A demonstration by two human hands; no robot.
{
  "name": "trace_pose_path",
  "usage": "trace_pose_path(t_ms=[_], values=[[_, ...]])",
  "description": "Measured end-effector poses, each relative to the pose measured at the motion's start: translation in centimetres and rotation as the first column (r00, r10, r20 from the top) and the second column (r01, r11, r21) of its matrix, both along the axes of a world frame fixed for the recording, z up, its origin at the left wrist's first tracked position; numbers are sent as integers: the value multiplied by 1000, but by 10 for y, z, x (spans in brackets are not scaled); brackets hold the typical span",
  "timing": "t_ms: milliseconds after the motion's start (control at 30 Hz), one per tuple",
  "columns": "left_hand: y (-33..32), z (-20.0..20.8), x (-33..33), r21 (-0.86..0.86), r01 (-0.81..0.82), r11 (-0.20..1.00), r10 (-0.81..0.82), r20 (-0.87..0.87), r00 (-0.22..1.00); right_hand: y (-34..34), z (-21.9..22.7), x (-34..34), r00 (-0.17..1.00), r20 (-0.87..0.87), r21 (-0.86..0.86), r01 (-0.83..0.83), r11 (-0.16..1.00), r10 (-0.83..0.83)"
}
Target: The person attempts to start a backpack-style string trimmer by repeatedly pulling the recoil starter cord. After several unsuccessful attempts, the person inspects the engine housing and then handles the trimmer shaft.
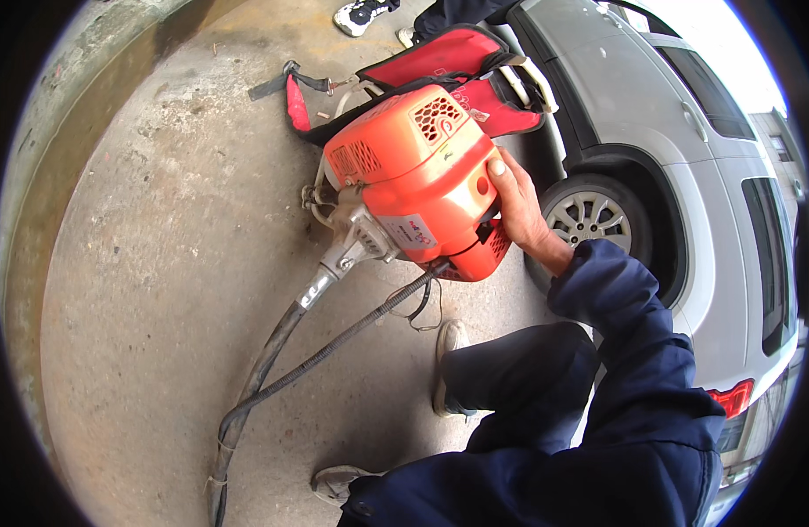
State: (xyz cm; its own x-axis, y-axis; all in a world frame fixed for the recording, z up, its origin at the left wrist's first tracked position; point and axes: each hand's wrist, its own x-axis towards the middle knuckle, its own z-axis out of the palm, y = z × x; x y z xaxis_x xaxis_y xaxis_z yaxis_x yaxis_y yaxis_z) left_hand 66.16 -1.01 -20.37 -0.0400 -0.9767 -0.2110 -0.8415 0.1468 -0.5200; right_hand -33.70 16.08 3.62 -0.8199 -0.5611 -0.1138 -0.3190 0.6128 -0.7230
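A red-orange backpack engine (400,189), like that of a brush cutter, stands tilted on the concrete in front of me. My right hand (523,206) grips the right side of its plastic housing, thumb on top and the other fingers mostly hidden behind the edge. From its metal clutch neck (356,241) a thick black flexible shaft (266,356) runs down to the lower edge. A corrugated cable sleeve (338,342) crosses to meet that shaft. Behind the engine lies a red and black padded harness (431,63) on a pale tubular frame (538,83). My left hand is out of sight.
A silver car (720,202) stands close on the right, its rear wheel (590,220) just beyond my right hand. Another person's shoe (356,18) shows at the top. A low wall (49,114) and channel curve along the left. My own shoe (451,356) is below the engine.
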Motion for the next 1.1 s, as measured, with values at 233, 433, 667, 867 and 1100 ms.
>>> trace_pose_path(t_ms=[233,433,667,867,1100], values=[[-5,10,9,-11,46,999,-45,62,997,1,-3,-5,1000,8,4,-9,1000,9],[-6,4,10,-19,81,997,-78,95,992,2,-2,-8,1000,8,11,-17,1000,17],[0,5,19,-28,118,993,-113,148,983,3,-5,-10,999,29,-19,16,1000,-15],[3,18,35,-17,150,989,-143,204,968,3,-8,-13,1000,-5,-11,10,1000,-10],[1,24,54,-9,194,981,-184,262,947,5,-9,-15,1000,9,-14,-4,1000,4]])
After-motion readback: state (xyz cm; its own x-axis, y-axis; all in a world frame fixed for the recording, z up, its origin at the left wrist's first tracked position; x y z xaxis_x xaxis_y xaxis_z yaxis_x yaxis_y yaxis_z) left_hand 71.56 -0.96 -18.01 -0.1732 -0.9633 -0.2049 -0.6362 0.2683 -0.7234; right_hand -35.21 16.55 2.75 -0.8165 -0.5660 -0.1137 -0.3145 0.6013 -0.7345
